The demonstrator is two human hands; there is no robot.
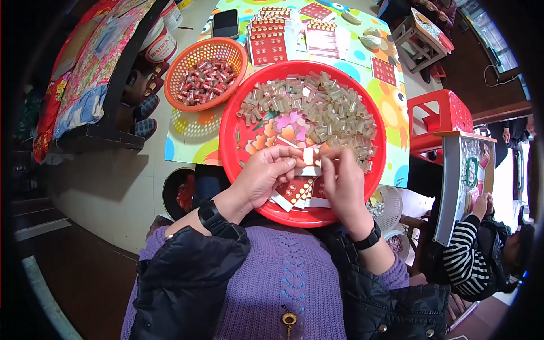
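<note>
Purple knit sweater [260,283] and black jacket sleeves nearest you. Your left hand [266,175] is pinched, thumb and fingers on a small pale piece [308,155]; too small to tell exactly what it is. Your right hand [343,181] has its fingers drawn in narrow at that piece's right end; can't tell if they grip it. The piece sits over the near half of the red round tray [226,156], between your hands. Red sticker cards [297,191] with pale round dots lie below, overlapping, at the tray's near side. Clear short tubes [345,116] heap along the tray's far and right sides; floral pattern shows in the middle.

Left of the tray, on the bright patterned desk [399,158]: orange mesh basket [180,63] of small dark-red pieces [207,83]. Farther back: black phone [225,24], stacked red-and-white cards [268,42], one loose red card [383,71]. Off to the right, a red plastic stool [453,116] and a co-worker's striped sleeve [464,260].
</note>
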